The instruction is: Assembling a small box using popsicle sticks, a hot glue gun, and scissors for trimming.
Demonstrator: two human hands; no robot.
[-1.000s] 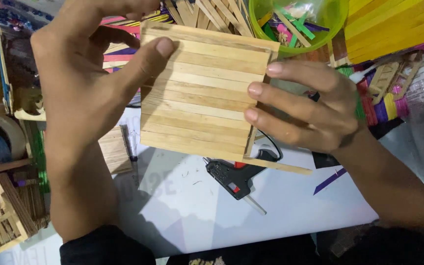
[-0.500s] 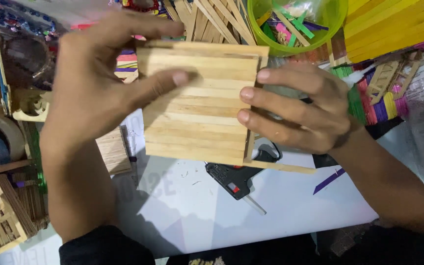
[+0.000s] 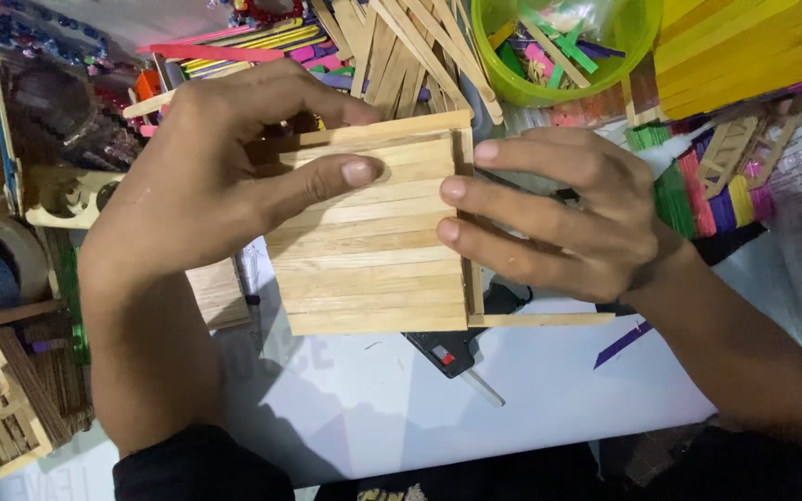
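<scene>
both hands clamp a wooden stick panel (image 3: 373, 250) held above the white table (image 3: 549, 390), the left hand (image 3: 206, 176) gripping its left edge with the thumb laid across the slats, the right hand (image 3: 559, 218) pressing fingertips on its right edge. a black glue gun (image 3: 447, 353) lies just under the panel, and a green bowl (image 3: 559, 56) of coloured sticks sits beyond it.

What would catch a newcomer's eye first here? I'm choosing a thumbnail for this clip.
The pale wooden stick panel at the centre, gripped by the left hand from its left side and the right hand from its right edge. Next comes the bright green bowl of coloured sticks at top right, beside the yellow stick stack. A black glue gun lies on the white table just below the panel.
</scene>
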